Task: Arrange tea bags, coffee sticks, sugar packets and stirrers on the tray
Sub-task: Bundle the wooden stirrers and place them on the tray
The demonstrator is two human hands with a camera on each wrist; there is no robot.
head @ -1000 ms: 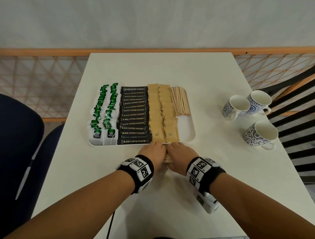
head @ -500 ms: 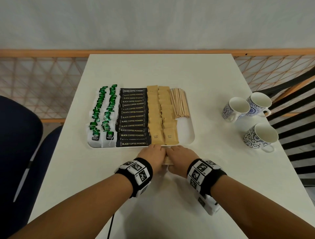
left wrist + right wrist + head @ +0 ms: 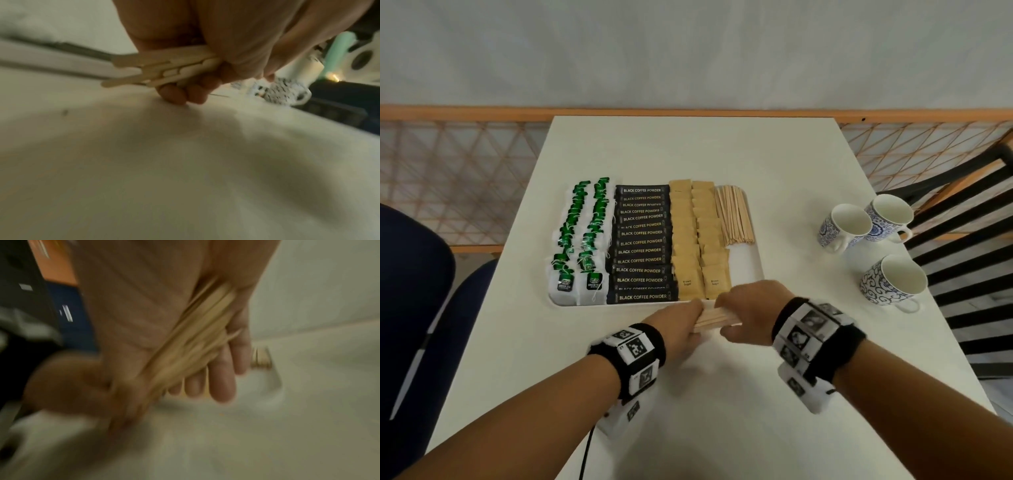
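A white tray (image 3: 751,270) holds two rows of green tea bags (image 3: 582,240), a column of black coffee sticks (image 3: 643,241), two columns of brown sugar packets (image 3: 695,240) and a pile of wooden stirrers (image 3: 732,216) at its far right. Just in front of the tray's near edge, my left hand (image 3: 681,325) and right hand (image 3: 746,308) both grip one loose bundle of stirrers (image 3: 717,317). In the left wrist view, curled fingers (image 3: 180,94) close round the bundle (image 3: 148,68). In the blurred right wrist view the sticks (image 3: 195,337) lie across the palm.
Three blue-patterned mugs (image 3: 846,228) (image 3: 890,216) (image 3: 893,281) stand at the table's right side. A dark blue chair (image 3: 410,291) is at the left, a black slatted chair (image 3: 962,240) at the right. The tray's near right part is bare.
The two hands, pressed together over the bundle on the table before, have drawn slightly apart and risen, so the stirrers now show between them. The right hand has shifted right, toward the tray's edge.
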